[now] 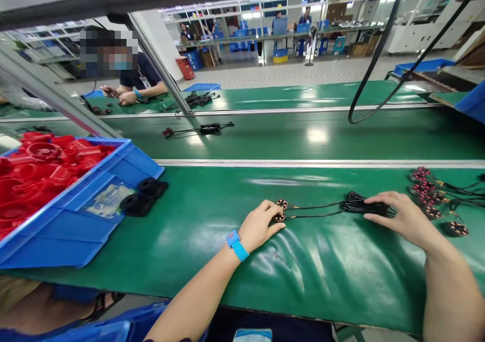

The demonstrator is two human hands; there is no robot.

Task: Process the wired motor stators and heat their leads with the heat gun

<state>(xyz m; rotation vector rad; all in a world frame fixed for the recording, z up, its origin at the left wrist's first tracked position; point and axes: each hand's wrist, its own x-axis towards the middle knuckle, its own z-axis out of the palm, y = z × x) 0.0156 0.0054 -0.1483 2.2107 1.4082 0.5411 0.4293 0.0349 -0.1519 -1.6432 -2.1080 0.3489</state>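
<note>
My left hand (261, 224), with a blue wristband, has its fingers closed on two small round copper-wound motor stators (281, 204) at the middle of the green bench. Thin black leads run right from them to a folded bundle of black cable (354, 203). My right hand (399, 215) pinches the far end of that bundle between thumb and fingers. The cables lie on or just above the bench surface; which of the two I cannot tell. Further right is a pile of similar stators (426, 188) with black leads, and a single stator (454, 229) lies closest to my right wrist.
At left, a blue crate (76, 231) holds many red plastic parts (45, 165); black blocks (142, 198) sit beside it. Past a metal rail lies a green belt (273, 135) with another cabled stator (168, 132). A co-worker (132, 89) works across it. A black cable loop (356, 114) hangs overhead.
</note>
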